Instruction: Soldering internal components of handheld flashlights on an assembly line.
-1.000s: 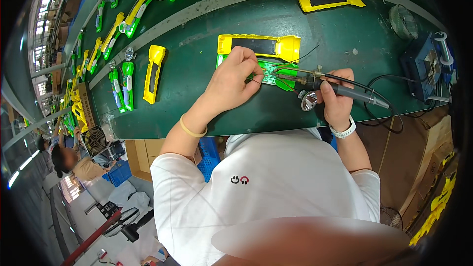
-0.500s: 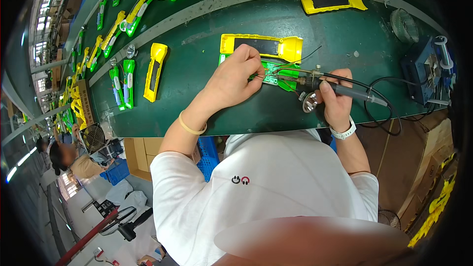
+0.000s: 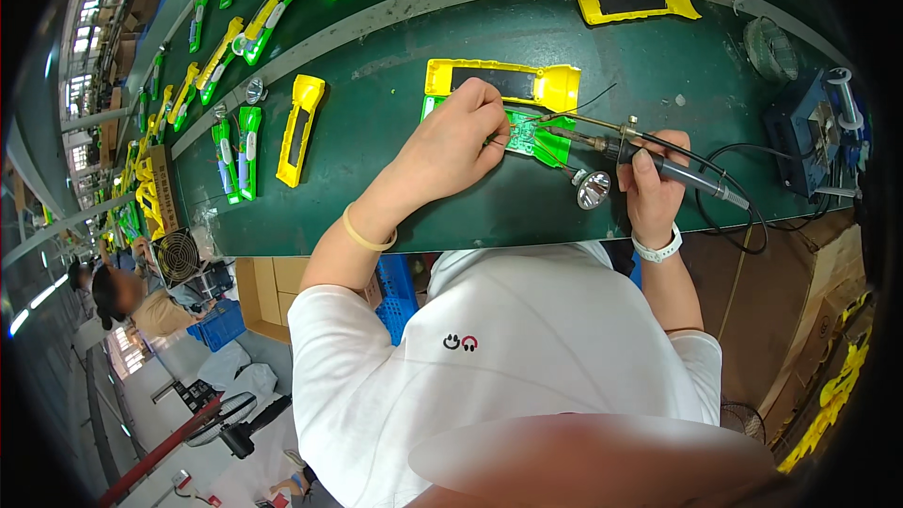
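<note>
- Near edge of the tabletop [image 3: 376, 122]: I log the reflector [image 3: 594, 190] just beside the right hand [image 3: 654, 198].
- Right hand is closed round the soldering iron [image 3: 682, 174]. Both sit farther right than half a second ago, the tip drawn back from mid-board; I judge heating there is interrupted. Contact: cannot tell.
- Left hand [image 3: 456, 146] matches the earlier view, thumb and fingers pinched together over the casing; I cannot tell on what.
- Circuit board [image 3: 524, 132] lies in the green casing [image 3: 555, 150], between the hands.
- Toward the far edge: yellow shell [image 3: 560, 87], just behind the casing.
</note>
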Demonstrator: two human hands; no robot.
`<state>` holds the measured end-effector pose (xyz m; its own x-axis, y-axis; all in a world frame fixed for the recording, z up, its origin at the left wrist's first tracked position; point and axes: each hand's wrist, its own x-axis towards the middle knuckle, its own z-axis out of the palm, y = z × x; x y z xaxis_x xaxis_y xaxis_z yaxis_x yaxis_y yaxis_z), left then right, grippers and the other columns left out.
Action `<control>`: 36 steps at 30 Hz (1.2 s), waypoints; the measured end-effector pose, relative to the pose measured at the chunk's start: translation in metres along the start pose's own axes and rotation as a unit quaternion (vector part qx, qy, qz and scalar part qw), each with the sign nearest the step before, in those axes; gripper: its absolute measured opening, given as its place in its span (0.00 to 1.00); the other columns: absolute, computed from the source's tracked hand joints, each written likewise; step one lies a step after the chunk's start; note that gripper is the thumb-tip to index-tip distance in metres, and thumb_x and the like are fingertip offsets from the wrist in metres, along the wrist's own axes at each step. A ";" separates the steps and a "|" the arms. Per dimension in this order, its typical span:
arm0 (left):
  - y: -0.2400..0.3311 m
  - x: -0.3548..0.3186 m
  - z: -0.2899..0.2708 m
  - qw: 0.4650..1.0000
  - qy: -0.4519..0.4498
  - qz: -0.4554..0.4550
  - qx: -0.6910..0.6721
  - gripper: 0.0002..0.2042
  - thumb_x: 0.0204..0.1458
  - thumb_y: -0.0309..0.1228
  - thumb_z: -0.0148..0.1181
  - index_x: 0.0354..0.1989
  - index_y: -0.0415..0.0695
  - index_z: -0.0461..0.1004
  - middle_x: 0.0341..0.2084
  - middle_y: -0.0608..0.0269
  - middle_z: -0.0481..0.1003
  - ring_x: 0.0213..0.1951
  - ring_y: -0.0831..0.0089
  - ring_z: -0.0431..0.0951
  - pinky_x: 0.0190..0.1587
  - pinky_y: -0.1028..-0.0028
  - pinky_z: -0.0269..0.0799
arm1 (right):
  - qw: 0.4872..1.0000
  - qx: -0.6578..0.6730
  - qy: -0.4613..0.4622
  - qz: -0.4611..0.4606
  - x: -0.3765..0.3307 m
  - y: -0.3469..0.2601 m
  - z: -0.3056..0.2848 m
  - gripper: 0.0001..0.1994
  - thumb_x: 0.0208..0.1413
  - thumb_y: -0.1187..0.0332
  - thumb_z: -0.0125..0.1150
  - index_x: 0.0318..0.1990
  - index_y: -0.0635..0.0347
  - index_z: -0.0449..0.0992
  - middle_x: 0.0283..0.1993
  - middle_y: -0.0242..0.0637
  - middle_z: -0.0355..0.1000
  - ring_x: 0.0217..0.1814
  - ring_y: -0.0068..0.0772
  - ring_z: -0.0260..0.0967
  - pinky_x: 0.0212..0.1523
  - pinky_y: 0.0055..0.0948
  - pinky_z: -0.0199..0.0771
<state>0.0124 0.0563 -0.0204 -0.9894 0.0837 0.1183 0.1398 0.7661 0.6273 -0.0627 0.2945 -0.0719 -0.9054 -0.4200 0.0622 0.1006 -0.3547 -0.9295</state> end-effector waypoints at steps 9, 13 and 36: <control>0.027 -0.024 -0.024 0.993 0.023 -0.111 -0.031 0.08 0.42 0.27 0.63 0.31 0.42 0.72 0.21 0.59 0.67 0.24 0.65 0.71 0.25 0.70 0.67 | 1.000 0.014 0.001 0.005 0.001 0.001 -0.002 0.12 0.53 0.73 0.56 0.39 0.59 0.58 0.32 0.33 0.61 0.22 0.18 0.57 0.21 0.18 0.61; 0.001 -0.014 -0.004 0.991 0.063 0.099 0.062 0.11 0.38 0.21 0.64 0.32 0.43 0.75 0.26 0.64 0.69 0.24 0.68 0.69 0.30 0.74 0.67 | 1.000 0.008 -0.014 0.003 -0.001 -0.001 -0.003 0.12 0.54 0.73 0.55 0.39 0.59 0.57 0.31 0.33 0.61 0.22 0.18 0.57 0.21 0.18 0.60; -0.001 -0.007 -0.003 0.973 0.024 0.165 0.163 0.07 0.37 0.25 0.59 0.29 0.45 0.74 0.23 0.64 0.68 0.29 0.68 0.71 0.28 0.72 0.70 | 0.995 -0.077 -0.066 0.007 0.003 0.004 0.002 0.11 0.52 0.76 0.57 0.37 0.61 0.59 0.28 0.30 0.63 0.25 0.12 0.58 0.25 0.14 0.60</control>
<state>0.0188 0.0529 -0.0197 -0.8892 0.3350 0.3117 0.4215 0.8648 0.2730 -0.0640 0.2906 -0.0746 -0.8411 -0.5337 0.0876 0.0382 -0.2202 -0.9747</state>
